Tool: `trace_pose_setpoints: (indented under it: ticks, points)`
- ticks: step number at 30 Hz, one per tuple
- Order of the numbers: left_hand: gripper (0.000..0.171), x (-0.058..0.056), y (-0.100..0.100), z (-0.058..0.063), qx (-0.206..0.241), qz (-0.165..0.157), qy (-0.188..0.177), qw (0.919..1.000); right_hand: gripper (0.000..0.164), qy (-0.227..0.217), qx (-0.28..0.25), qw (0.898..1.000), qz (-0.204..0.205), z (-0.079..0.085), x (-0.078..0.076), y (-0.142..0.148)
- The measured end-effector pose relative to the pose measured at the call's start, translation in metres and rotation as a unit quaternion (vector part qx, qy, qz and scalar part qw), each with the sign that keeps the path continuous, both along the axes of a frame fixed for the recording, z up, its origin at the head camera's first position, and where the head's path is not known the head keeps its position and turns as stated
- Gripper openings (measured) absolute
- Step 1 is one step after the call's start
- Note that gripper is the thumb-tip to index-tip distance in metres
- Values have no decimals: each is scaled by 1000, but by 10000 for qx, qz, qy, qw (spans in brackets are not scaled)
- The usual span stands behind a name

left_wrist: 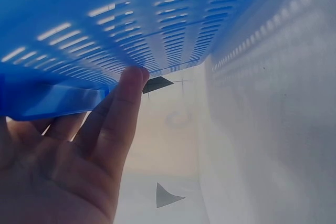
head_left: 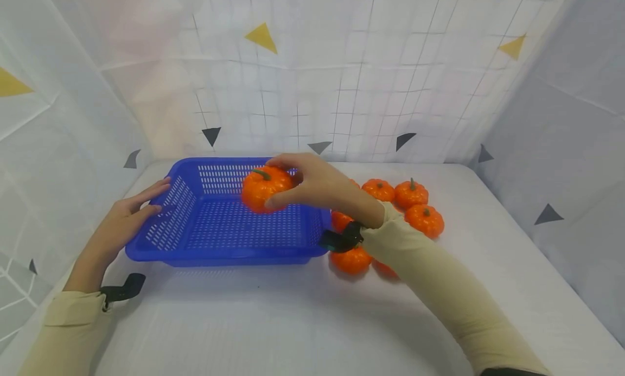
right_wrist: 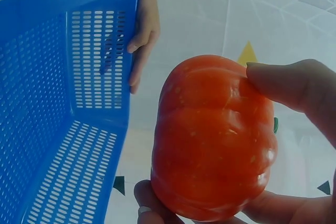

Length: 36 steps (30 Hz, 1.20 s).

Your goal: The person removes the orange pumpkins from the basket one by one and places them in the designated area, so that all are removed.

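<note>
A small orange toy pumpkin (head_left: 263, 188) with a green stem is held by my right hand (head_left: 319, 186) above the right half of a blue plastic basket (head_left: 227, 255). Thumb and fingers grip it from its right side, and the right wrist view shows the pumpkin (right_wrist: 215, 140) up close, lifted clear of the basket (right_wrist: 100, 61). On the basket's left rim rests my left hand (head_left: 124, 218), its fingers fairly straight. One finger (left_wrist: 128, 93) touches the perforated outer wall in the left wrist view. The visible basket floor has nothing lying on it.
Several more orange pumpkins (head_left: 425, 220) sit on the white table (head_left: 273, 322) right of the basket, some partly hidden beneath my right forearm. White cloth walls (head_left: 312, 67) with triangles and grid lines stand behind and at both sides.
</note>
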<state>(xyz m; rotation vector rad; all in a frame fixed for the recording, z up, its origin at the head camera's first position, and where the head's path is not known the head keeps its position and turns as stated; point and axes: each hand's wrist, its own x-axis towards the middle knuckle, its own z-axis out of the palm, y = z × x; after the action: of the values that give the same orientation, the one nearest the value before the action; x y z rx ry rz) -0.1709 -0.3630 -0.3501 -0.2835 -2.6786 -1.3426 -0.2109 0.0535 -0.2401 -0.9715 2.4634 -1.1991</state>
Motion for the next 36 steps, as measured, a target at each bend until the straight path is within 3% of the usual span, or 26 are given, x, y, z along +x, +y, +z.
trace_pose_setpoints:
  ticks: [12,22,36]
  points:
    - [52,-1,0,0,-69,-20,30,10000,69,-70,-282,9995,-134,-7,7,29]
    - [51,-2,-1,4,-133,28,-145,9998,69,-306,-217,9976,-585,-10,14,51]
    - [49,2,3,6,-105,123,-3,9999,73,-455,-271,9950,-849,-9,17,101]
